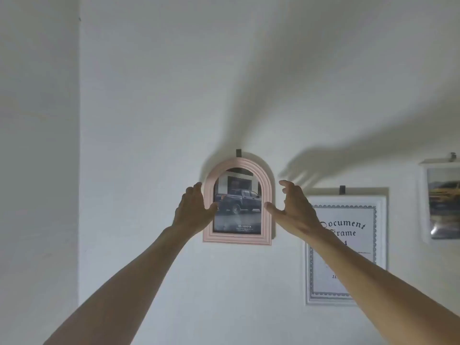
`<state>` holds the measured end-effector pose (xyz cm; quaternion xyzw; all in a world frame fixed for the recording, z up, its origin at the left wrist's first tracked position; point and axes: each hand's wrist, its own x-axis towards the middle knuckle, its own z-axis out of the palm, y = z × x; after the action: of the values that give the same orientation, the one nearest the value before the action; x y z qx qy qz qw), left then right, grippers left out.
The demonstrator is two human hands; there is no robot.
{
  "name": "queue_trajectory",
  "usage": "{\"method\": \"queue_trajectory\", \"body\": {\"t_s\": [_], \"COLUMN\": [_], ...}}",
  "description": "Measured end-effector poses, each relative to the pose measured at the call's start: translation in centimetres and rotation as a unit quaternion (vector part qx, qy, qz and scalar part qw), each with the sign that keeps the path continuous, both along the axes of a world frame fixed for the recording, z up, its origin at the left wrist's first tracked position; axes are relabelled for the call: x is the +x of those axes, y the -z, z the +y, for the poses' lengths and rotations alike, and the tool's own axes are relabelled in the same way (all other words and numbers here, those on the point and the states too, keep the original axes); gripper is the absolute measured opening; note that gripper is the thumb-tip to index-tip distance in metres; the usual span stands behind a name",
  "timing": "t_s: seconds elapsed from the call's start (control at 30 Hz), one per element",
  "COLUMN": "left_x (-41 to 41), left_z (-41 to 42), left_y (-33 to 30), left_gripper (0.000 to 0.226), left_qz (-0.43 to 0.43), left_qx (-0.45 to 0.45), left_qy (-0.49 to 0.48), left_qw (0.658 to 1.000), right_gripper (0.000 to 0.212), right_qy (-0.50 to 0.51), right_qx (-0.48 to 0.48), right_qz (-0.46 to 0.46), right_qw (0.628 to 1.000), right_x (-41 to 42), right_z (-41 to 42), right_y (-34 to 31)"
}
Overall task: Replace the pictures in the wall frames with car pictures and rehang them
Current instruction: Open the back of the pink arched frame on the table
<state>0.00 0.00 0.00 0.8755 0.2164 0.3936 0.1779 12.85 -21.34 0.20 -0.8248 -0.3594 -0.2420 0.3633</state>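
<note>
Left hand [193, 210] covers pink frame [237, 200] edge; right hand [293, 205] spread.

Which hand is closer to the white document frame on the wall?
Right. The right hand is just left of the white document frame; the left hand is beyond the pink arched frame.

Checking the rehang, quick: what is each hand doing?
Left hand: open, against the pink frame, not gripping.
Right hand: open, empty.

I count three frames on the wall: one pink arched frame [237, 200], one white document frame [346, 247], one white frame [441, 200] cut by the edge. Two car pictures, three hooks, two hands.
</note>
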Motion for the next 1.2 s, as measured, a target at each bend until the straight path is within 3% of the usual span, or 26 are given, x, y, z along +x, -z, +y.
{"method": "queue_trajectory", "body": {"t_s": [0.17,0.37,0.63,0.8,0.93,1.2], "left_x": [3.0,4.3,3.1,1.8,0.1,-2.5], "left_z": [2.9,4.1,4.6,3.3,0.8,-5.6], "left_y": [0.6,0.9,0.3,1.1,3.4,10.7], "left_gripper": [0.065,0.033,0.024,0.018,0.027,0.026], "left_qz": [-0.053,-0.14,-0.153,-0.151,-0.135,-0.063], "left_qx": [-0.093,-0.18,-0.192,-0.247,-0.305,-0.38], "left_qy": [0.034,0.085,0.132,0.19,0.223,0.185], "left_qw": [0.994,0.97,0.96,0.938,0.916,0.904], "right_gripper": [0.078,0.03,0.045,0.041,0.045,0.053], "right_qy": [-0.008,-0.008,-0.039,-0.054,-0.071,-0.075], "right_qx": [0.031,0.082,0.101,0.101,0.1,0.042], "right_qz": [0.065,0.041,0.049,0.069,0.101,0.179], "right_qw": [0.997,0.996,0.993,0.991,0.987,0.98], "right_x": [1.8,3.0,1.8,0.8,0.3,-1.2], "right_z": [2.4,4.1,3.0,0.7,-1.9,-8.0], "right_y": [0.3,0.9,0.5,1.9,4.9,12.7]}}
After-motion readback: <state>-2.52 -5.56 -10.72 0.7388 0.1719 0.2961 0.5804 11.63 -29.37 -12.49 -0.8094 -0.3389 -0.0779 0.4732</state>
